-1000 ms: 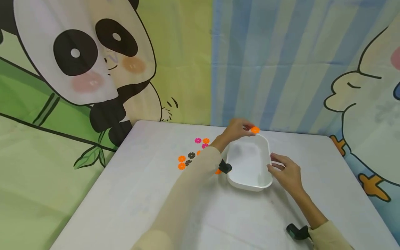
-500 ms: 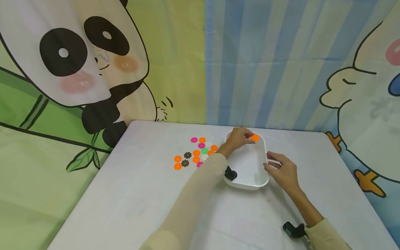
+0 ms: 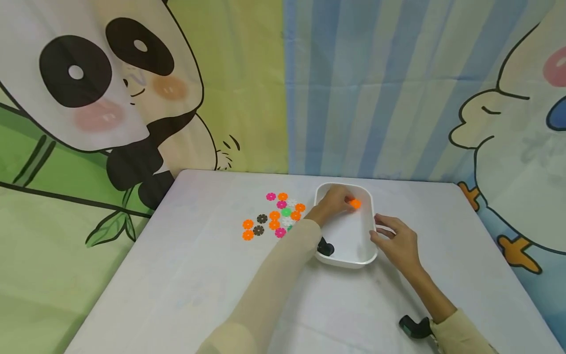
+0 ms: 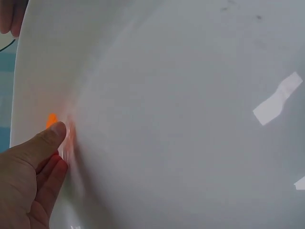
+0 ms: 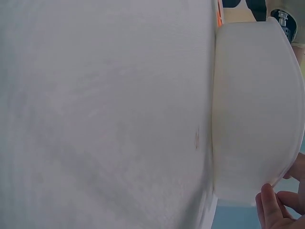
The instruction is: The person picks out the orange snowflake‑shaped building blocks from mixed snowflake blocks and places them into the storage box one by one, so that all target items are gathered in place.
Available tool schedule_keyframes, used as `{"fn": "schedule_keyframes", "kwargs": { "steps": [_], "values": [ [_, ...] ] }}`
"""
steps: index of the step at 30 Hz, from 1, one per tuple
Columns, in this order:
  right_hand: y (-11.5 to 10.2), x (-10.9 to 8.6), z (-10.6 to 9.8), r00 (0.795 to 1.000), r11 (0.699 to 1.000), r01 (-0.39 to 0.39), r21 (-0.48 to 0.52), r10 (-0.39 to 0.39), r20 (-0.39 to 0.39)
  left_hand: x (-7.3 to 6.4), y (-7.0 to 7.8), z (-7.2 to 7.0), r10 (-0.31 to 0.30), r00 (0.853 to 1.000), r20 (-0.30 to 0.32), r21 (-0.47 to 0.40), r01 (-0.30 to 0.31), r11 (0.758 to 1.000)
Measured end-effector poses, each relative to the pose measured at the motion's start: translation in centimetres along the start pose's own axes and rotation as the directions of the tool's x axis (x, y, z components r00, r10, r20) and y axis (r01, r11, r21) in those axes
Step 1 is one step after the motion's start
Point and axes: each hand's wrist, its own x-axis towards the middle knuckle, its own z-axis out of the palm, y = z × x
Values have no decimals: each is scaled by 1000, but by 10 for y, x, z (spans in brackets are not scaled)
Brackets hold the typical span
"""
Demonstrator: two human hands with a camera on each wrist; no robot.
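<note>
My left hand [image 3: 337, 199] reaches into a white plastic tub [image 3: 345, 264] and pinches an orange flower-shaped notched disc [image 3: 355, 203] by the tub's far right inner wall. Close up in the left wrist view, the thumb and fingers of this left hand [image 4: 35, 167] mostly cover the orange disc [image 4: 52, 120], right beside the glossy wall. On the other side, my right hand [image 3: 400, 241] holds the tub's right rim. From the right wrist view, the fingertips of the right hand [image 5: 281, 205] grip the edge of the tub [image 5: 257, 109], whose outer side fills the right part.
Several similar discs, with an orange one [image 3: 248, 235], a pink one [image 3: 270, 196], a dark one [image 3: 262, 219] and a green one [image 3: 286, 212], lie on the white table [image 3: 177, 275] left of the tub. A cartoon-printed curtain [image 3: 247, 88] hangs behind the table.
My left hand has lowered the orange disc from above the tub's far rim into the tub. The right hand keeps its hold on the rim. The head view has shifted slightly.
</note>
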Motion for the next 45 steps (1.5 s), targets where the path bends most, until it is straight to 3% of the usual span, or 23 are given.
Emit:
{"fn": "schedule_keyframes", "kwargs": {
  "steps": [5, 11, 18, 22, 29, 33, 38, 41, 45],
  "values": [
    [-2, 0, 1, 1000, 1000, 22, -4, -22, -2, 3, -3, 4, 43, 999, 9, 27, -43, 999],
    [-3, -1, 1, 1000, 999, 9, -31, -9, 1, 3, 2, 8, -6, 1000, 26, 44, 5, 999],
    [-4, -1, 2, 1000, 1000, 28, -10, -28, 12, 0, 4, 5, -9, 999, 40, 110, 4, 994],
    [-4, -1, 3, 999, 999, 42, -11, -42, 22, -2, 9, -9, -25, 997, 67, 105, 18, 994],
    [-3, -1, 2, 1000, 997, 16, -70, -14, 18, -6, 13, -55, 23, 998, 63, 117, -30, 993],
    [-4, -4, 2, 1000, 996, 16, -83, -14, 20, -15, -2, -79, 11, 999, 33, 86, -14, 996],
    [-5, -5, 1, 1000, 997, 28, -76, -26, 16, -32, -33, -103, -16, 1000, -18, 103, 17, 995],
    [-6, -6, 1, 999, 996, 33, -85, -32, 12, -45, -55, -113, -39, 998, -41, 116, 44, 992],
    [-8, -6, 2, 999, 996, 35, -86, -34, 13, -66, -83, -121, -117, 992, -39, 108, 120, 987]
  ]
}}
